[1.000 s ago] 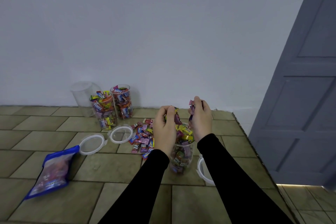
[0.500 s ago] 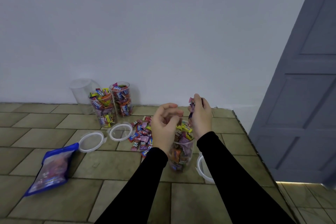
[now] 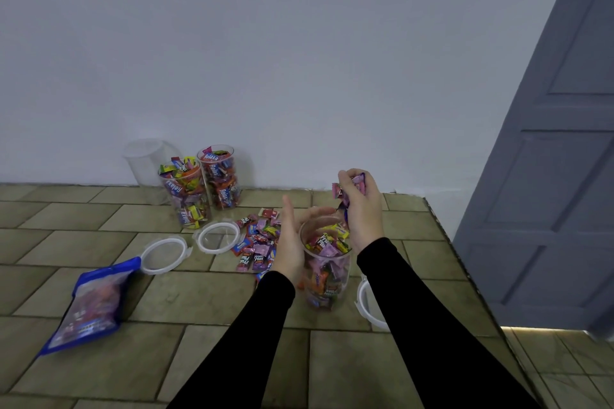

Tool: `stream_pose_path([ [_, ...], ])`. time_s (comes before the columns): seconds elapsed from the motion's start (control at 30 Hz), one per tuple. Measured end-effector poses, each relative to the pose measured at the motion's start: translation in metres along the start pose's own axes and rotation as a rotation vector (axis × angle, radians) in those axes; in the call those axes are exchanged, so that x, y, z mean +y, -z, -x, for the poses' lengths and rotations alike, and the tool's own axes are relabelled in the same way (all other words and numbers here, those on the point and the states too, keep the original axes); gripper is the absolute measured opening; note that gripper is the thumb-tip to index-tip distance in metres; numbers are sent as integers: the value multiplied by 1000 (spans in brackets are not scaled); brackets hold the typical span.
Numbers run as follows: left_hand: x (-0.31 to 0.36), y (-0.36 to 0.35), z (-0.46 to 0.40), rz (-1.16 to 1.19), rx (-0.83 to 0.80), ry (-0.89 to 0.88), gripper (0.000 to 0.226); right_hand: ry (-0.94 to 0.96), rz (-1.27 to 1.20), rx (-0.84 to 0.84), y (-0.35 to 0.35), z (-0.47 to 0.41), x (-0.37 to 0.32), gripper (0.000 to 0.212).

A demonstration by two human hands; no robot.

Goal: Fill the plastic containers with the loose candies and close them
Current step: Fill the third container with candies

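Note:
A clear plastic container [image 3: 327, 279], mostly full of wrapped candies, stands open on the tiled floor between my hands. My left hand [image 3: 294, 242] is beside its left wall with fingers straight, fingertips near the rim, holding nothing. My right hand [image 3: 363, 206] hovers above the rim and grips several pink and purple candies [image 3: 349, 188]. A pile of loose candies [image 3: 257, 239] lies left of the container. Two filled open containers [image 3: 186, 194] [image 3: 221, 176] stand by the wall, with an empty one [image 3: 146, 164] behind them.
Two white-rimmed lids [image 3: 164, 254] [image 3: 217, 236] lie on the floor left of the pile; a third lid [image 3: 367, 305] sits right of the container, partly under my right arm. A blue candy bag [image 3: 88, 305] lies at left. A grey door [image 3: 545, 176] stands at right.
My left hand has let its candies fall into the container, opened, and dropped beside the container's left wall. My right hand still holds its candies above the rim.

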State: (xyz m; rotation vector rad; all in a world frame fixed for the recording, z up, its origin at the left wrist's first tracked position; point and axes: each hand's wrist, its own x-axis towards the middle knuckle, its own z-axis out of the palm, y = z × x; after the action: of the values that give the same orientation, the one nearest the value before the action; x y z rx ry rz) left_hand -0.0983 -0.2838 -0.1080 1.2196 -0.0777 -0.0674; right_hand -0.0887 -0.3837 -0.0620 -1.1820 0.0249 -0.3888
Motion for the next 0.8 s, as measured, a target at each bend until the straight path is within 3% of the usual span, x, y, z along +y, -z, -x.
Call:
stream_pose_path([
  [0.27,-10,-3,3,89,-5,42,83,5,-52,-167,5,4,-3,19],
  [0.5,-12,-2,2,99,66,33,80,52,-4,-237,7,3,-2,6],
  [0.63,-16,1,-1,115,69,11,87,62,-28,-263,6,5,-2,14],
  [0.8,-17,2,-1,101,102,1,79,142,100,-336,5,7,-4,23],
])
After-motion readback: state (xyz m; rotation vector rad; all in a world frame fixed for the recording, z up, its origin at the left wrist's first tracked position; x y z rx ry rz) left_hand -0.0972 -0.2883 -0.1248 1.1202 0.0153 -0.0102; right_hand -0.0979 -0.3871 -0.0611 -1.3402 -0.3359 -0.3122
